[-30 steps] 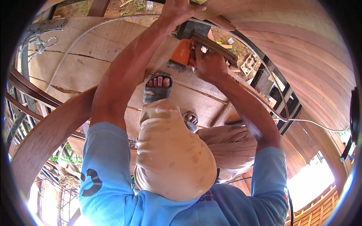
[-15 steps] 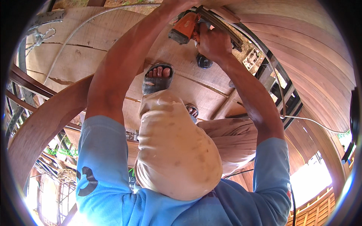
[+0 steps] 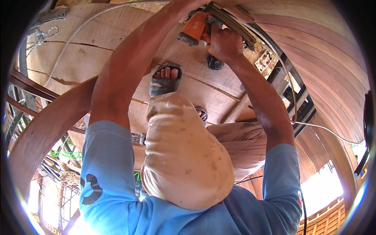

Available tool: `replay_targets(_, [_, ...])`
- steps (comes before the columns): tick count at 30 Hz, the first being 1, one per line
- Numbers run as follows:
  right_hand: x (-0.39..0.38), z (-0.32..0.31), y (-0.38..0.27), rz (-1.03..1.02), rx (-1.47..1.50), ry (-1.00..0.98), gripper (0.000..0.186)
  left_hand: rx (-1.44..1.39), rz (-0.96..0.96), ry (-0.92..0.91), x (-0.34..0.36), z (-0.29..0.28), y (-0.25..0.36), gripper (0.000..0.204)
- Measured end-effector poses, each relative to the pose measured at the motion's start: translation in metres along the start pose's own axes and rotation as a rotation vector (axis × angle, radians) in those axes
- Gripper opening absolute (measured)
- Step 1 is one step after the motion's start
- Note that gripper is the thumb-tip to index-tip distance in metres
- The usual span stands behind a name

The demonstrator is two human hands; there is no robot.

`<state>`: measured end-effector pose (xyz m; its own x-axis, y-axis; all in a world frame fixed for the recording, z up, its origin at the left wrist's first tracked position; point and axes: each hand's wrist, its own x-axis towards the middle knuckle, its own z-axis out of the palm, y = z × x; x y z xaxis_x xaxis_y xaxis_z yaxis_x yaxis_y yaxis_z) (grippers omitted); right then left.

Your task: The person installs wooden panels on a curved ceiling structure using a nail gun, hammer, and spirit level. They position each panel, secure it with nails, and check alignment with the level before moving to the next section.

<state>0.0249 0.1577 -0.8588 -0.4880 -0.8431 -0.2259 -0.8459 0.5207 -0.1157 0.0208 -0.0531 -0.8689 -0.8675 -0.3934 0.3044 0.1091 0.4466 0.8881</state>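
At the top of the view my right hand (image 3: 225,44) is wrapped round the grip of an orange nail gun (image 3: 194,28). A long dark magazine (image 3: 233,25) runs beside the knuckles, and a black round end piece (image 3: 215,62) shows below the hand. The tool's front end lies near the upper rim, partly hidden. My left forearm (image 3: 137,55) reaches up past the nail gun's left side. The left hand itself is cut off by the top edge, so its fingers do not show.
My sandalled foot (image 3: 166,79) stands on wide wooden boards (image 3: 94,27) with gaps between them. A curved wooden beam (image 3: 51,121) passes on the left. Curved planking (image 3: 313,51) rises on the right, with a pale hose (image 3: 333,134) looping along it. A knotted rope (image 3: 40,37) hangs upper left.
The view has shifted slightly, so the nail gun, foot and boards sit a little further right. My right hand keeps its grip on the nail gun.
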Motion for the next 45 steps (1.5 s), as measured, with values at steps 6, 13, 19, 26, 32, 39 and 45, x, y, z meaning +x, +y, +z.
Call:
replay_targets(6, [0.001, -0.005, -0.001, 0.04, -0.034, -0.039, 0.039, -0.07, 0.042, 0.003, 0.002, 0.002, -0.003, 0.08])
replay_targets(13, [-0.007, 0.0, 0.0, 0.03, 0.011, 0.009, 0.038, -0.135, -0.086, -0.068, 0.006, 0.013, 0.005, 0.079])
replay_targets(19, [-0.02, 0.001, -0.002, -0.066, -0.058, 0.065, 0.039, -0.49, -0.095, -0.058, 0.0, 0.008, 0.0, 0.075])
replay_targets(26, [-0.016, -0.003, 0.012, -0.036, -0.027, 0.086, 0.043, -0.634, -0.04, -0.045, 0.0, 0.016, -0.006, 0.074])
replay_targets(32, [-0.013, -0.006, 0.008, 0.023, -0.036, 0.066, 0.04, -0.379, -0.011, -0.049, -0.001, 0.0, 0.011, 0.074])
replay_targets(39, [-0.012, -0.008, 0.005, 0.128, 0.047, -0.054, 0.037, -0.266, -0.002, -0.023, 0.0, 0.006, -0.002, 0.076])
replay_targets(45, [-0.012, -0.026, 0.001, 0.118, 0.013, -0.134, 0.045, -0.191, 0.0, -0.013, 0.001, 0.0, 0.003, 0.075])
